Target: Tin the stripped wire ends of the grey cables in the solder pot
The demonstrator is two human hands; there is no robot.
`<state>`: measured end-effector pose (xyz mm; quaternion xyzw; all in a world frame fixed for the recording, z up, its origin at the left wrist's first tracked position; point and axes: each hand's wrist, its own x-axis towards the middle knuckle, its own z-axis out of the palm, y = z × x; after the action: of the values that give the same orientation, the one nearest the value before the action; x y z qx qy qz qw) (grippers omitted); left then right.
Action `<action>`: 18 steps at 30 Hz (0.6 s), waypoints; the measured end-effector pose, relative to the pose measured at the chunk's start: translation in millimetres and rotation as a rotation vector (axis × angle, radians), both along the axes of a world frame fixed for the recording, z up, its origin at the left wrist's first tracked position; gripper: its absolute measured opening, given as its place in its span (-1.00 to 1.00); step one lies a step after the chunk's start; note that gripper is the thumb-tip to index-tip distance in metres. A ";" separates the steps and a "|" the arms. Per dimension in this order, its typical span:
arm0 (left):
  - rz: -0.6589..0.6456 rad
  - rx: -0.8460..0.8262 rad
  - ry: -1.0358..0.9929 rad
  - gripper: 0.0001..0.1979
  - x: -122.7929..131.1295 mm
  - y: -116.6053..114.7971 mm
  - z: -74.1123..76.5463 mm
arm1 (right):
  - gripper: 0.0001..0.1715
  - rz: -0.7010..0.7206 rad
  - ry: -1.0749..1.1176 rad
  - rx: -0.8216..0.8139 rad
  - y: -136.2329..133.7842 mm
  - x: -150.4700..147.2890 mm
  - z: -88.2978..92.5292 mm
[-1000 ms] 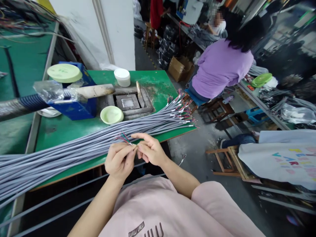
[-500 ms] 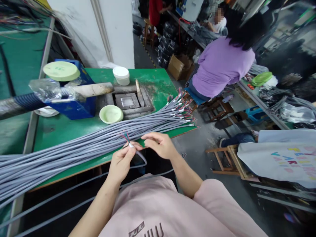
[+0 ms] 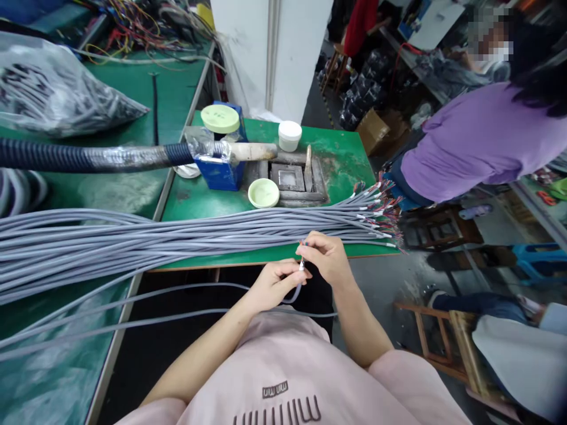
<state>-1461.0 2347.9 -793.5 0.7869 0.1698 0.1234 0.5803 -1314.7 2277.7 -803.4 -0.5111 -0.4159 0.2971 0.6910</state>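
Between thumb and fingers, my left hand (image 3: 277, 283) grips a grey cable (image 3: 292, 295) just below its white-banded end. My right hand (image 3: 325, 254) is closed in a pinch on the thin coloured wires (image 3: 303, 243) that come out of that end. Both hands are close together in front of the bench's near edge. Behind them a long bundle of grey cables (image 3: 212, 233) lies along the green bench (image 3: 177, 260), its coloured wire ends fanned out at the right.
Behind the bundle are a pale green bowl (image 3: 264, 193), a metal tray-like fixture (image 3: 290, 177), a white tub (image 3: 290, 136) and a blue box (image 3: 221, 174) with a hose nozzle (image 3: 252, 151). A person in purple (image 3: 478, 141) sits at the right.
The view has swung left, so the bench appears further right. My right hand has moved onto the coloured wires and closed on them; my left hand still holds the cable.
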 end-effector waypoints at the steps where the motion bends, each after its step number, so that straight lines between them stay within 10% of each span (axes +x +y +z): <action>1: 0.003 0.021 0.012 -0.68 -0.9 0.8 0.3 | -0.80 -0.016 0.051 0.010 2.3 -1.6 -0.9; 11: 0.086 0.083 0.034 -0.66 -4.0 3.9 1.4 | -0.81 -0.208 0.504 0.185 12.6 15.1 -9.3; 18: 0.110 0.128 0.058 -0.71 -4.8 5.7 0.8 | -0.78 0.176 -0.253 -0.227 -11.9 33.6 8.5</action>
<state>-1465.8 2353.6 -792.6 0.8151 0.2212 0.1428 0.5161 -1281.1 2265.7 -794.9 -0.5807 -0.5064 0.3350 0.5424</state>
